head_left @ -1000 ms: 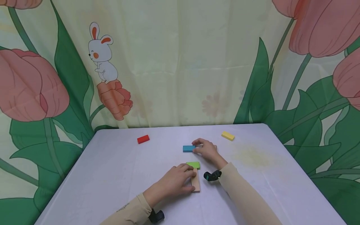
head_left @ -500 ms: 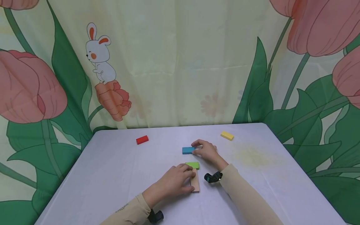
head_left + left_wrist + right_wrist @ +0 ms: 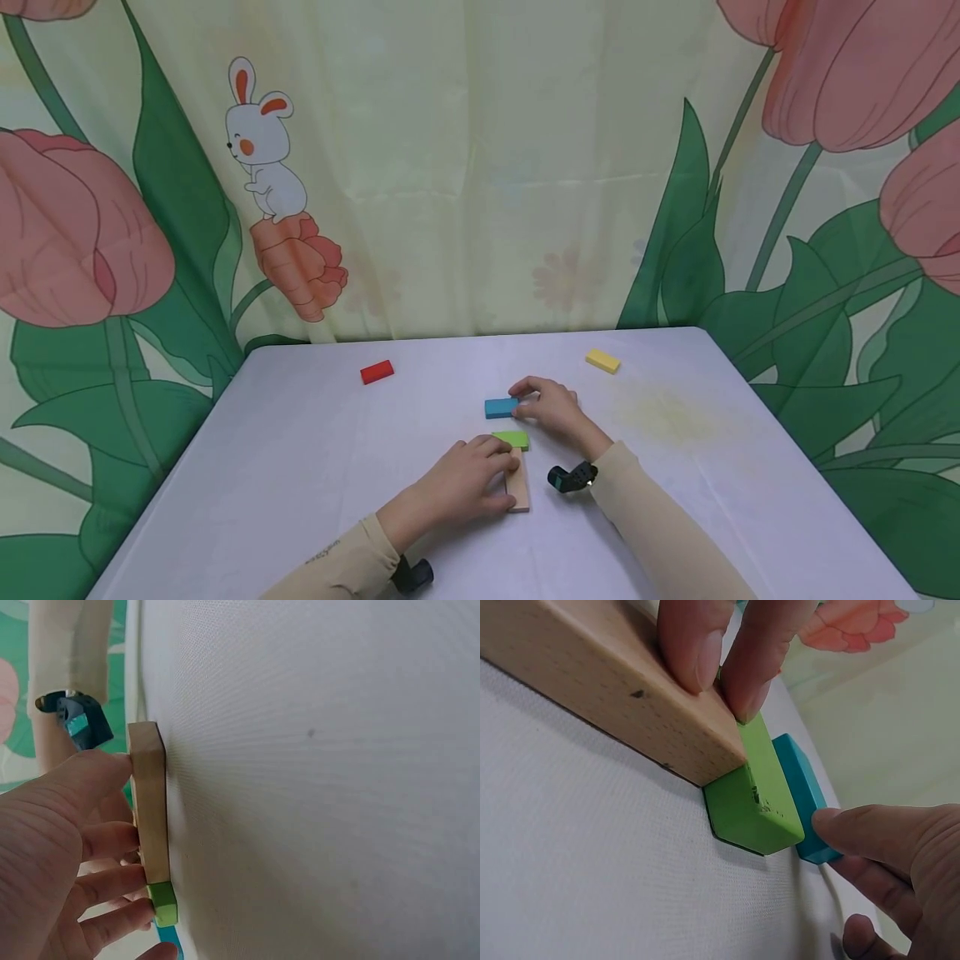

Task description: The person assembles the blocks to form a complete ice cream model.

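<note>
On the desk (image 3: pixel 300 467), the left hand (image 3: pixel 459 482) rests with spread fingers on the plain wooden block (image 3: pixel 518 490) and the green block (image 3: pixel 514 438) touching its far end, while the right hand (image 3: pixel 553 410) pinches the blue block (image 3: pixel 499 408) just beyond.

Table (image 3: pixel 300 450) covered in white cloth, stained yellowish (image 3: pixel 671 414) at right. Red block (image 3: pixel 377 372) placed far left, yellow block (image 3: pixel 602 361) far right. Wooden block (image 3: pixel 519 487) butted against green block (image 3: pixel 514 438); blue block (image 3: pixel 500 408) positioned just beyond.

Plain wooden block (image 3: pixel 520 485) lengthwise, green block (image 3: pixel 516 439) crosswise against its far end, blue block (image 3: pixel 498 408) beyond.
</note>
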`<state>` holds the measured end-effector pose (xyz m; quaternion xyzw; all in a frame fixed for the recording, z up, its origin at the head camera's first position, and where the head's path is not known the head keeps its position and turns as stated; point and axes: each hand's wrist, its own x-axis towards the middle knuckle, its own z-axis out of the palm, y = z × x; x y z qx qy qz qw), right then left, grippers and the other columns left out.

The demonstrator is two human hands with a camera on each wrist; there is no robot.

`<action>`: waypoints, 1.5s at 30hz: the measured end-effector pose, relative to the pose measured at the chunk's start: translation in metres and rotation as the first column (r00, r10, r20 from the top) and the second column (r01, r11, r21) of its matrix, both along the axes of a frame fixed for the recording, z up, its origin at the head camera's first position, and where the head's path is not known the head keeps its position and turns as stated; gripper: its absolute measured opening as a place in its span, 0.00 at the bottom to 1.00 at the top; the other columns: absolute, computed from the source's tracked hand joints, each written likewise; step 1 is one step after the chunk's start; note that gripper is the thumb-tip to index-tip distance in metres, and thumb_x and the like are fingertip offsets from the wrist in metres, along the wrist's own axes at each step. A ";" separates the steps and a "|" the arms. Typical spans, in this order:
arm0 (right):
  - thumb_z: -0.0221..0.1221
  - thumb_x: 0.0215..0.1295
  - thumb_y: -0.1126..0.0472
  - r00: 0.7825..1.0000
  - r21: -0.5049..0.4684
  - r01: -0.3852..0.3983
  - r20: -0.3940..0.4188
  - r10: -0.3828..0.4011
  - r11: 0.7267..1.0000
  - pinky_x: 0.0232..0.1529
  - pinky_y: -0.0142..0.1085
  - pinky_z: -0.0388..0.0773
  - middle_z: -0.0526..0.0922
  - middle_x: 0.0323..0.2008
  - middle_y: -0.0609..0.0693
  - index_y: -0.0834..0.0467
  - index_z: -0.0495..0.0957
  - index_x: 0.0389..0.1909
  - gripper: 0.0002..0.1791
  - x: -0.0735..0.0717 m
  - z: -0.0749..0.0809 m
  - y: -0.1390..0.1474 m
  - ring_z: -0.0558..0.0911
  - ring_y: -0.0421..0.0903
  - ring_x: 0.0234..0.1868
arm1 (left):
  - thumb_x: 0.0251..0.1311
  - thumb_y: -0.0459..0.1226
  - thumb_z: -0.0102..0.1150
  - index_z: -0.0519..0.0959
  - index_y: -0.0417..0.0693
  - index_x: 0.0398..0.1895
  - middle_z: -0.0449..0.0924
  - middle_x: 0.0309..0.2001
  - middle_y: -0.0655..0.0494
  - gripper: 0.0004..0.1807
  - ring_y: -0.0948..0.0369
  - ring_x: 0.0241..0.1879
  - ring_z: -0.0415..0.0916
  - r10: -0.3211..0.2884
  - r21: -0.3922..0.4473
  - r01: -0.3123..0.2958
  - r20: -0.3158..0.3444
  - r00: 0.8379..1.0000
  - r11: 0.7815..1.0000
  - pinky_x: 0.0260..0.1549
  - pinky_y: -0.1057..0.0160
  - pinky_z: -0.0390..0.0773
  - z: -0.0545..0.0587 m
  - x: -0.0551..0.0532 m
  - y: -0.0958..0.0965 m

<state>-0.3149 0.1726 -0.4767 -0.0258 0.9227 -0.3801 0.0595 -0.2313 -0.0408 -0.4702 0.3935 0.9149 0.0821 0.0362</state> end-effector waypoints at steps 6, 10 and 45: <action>0.70 0.64 0.56 1.000 0.010 -0.019 -0.014 0.019 1.000 0.64 0.58 0.58 0.87 0.52 0.44 0.45 0.84 0.52 0.15 0.003 0.000 0.001 0.79 0.52 0.58 | 0.65 0.60 0.64 0.80 0.65 0.61 0.76 0.65 0.62 0.24 0.60 0.68 0.69 -0.004 -0.002 0.004 -0.006 1.000 1.000 0.57 0.51 0.77 -0.001 0.000 0.000; 0.70 0.64 0.56 1.000 0.008 -0.020 -0.025 0.020 1.000 0.65 0.59 0.58 0.87 0.51 0.44 0.45 0.84 0.51 0.15 0.006 -0.001 0.003 0.79 0.52 0.58 | 0.65 0.60 0.64 0.80 0.65 0.62 0.76 0.65 0.62 0.25 0.60 0.69 0.69 -0.001 0.000 0.001 0.006 1.000 1.000 0.58 0.50 0.77 0.000 0.000 0.000; 0.71 0.63 0.56 0.997 0.012 -0.065 -0.044 0.066 0.998 0.57 0.56 0.61 0.87 0.47 0.43 0.47 0.85 0.49 0.14 0.019 0.000 0.007 0.78 0.46 0.43 | 0.60 0.61 0.69 0.81 0.65 0.58 0.77 0.59 0.66 0.26 0.61 0.62 0.72 -0.018 0.051 0.016 0.043 0.999 0.999 0.59 0.50 0.73 0.005 -0.008 -0.001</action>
